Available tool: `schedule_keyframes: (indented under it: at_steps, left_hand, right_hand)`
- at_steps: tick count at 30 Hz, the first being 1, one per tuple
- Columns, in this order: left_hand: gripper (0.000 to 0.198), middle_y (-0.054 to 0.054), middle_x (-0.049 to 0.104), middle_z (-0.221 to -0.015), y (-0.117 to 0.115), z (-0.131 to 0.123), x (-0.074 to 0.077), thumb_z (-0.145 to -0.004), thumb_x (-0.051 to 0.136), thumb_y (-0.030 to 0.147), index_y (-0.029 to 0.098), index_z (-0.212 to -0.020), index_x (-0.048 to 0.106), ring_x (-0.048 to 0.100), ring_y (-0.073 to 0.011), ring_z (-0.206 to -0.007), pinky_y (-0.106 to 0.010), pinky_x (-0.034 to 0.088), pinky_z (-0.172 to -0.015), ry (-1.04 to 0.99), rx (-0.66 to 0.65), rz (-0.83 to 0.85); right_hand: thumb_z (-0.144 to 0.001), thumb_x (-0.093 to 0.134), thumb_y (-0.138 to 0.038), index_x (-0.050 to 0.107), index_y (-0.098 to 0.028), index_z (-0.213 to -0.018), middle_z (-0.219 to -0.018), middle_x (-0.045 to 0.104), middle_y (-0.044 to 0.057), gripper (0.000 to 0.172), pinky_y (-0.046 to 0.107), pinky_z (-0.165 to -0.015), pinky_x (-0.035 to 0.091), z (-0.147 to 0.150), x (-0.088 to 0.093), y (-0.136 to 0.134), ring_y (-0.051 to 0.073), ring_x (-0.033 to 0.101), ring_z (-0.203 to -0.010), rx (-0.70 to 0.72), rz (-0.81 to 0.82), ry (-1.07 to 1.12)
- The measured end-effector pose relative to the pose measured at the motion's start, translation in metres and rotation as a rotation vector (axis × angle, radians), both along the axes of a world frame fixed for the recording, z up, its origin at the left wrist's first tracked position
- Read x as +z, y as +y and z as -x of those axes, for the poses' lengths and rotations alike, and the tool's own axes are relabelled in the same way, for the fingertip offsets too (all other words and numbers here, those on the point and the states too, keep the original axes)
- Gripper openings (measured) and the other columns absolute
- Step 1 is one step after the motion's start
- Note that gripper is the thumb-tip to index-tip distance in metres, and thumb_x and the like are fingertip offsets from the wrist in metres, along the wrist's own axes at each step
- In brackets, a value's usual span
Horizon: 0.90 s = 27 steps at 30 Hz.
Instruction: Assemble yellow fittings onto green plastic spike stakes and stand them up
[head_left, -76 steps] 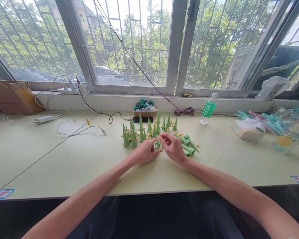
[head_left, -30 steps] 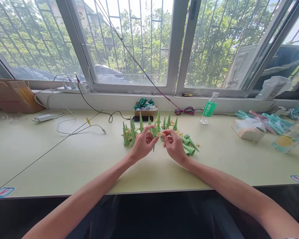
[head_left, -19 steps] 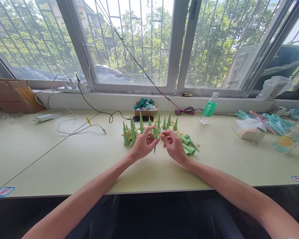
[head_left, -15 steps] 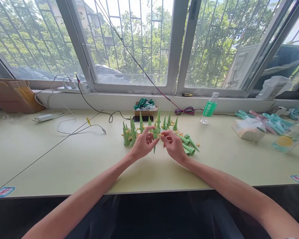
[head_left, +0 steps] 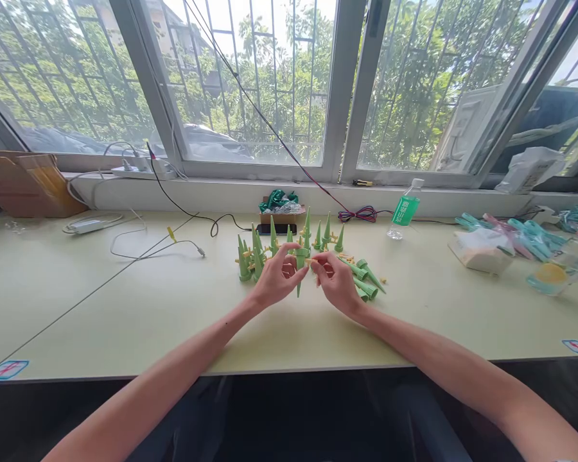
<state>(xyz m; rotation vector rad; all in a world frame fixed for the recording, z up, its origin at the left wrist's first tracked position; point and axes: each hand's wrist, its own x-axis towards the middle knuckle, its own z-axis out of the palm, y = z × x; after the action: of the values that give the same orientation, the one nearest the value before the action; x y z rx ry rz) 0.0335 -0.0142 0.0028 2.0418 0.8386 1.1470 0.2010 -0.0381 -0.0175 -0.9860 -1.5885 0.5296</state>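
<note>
Between thumb and fingers, my left hand grips a green plastic spike, its tip pointing down and its wide collar up. My right hand pinches a small yellow peg against the side of that spike, near the collar. How far the peg sits in the spike I cannot tell. Behind my hands stand several green spikes upright, tips up, with yellow pieces on their sides. Beside my right hand more green spikes lie on the table, and small yellow pieces are scattered near them.
A phone lies behind the spikes, before a small cardboard box. A water bottle stands at back right. Further right are a tissue pack and teal items. A white cable crosses the table on the left.
Both hands stay almost in place, still holding the spike and the yellow peg. Only the fingers of my right hand have shifted very slightly.
</note>
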Motion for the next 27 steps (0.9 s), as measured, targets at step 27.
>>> schedule_keyframes:
  at_steps: [27]
  left_hand:
    - [0.050, 0.008, 0.050, -0.063, -0.0018, -0.0008, 0.0027, -0.078, 0.071, 0.038, 0.022, -0.117, 0.044, 0.051, -0.0064, -0.042, -0.017, 0.043, -0.039, -0.141, -0.099, 0.189]
  right_hand:
    - [-0.093, 0.049, -0.047, 0.057, -0.020, -0.091, -0.072, 0.062, 0.001, 0.028, 0.024, -0.049, 0.047, 0.0007, 0.0007, -0.0013, 0.011, 0.057, -0.050, -0.013, -0.012, 0.022]
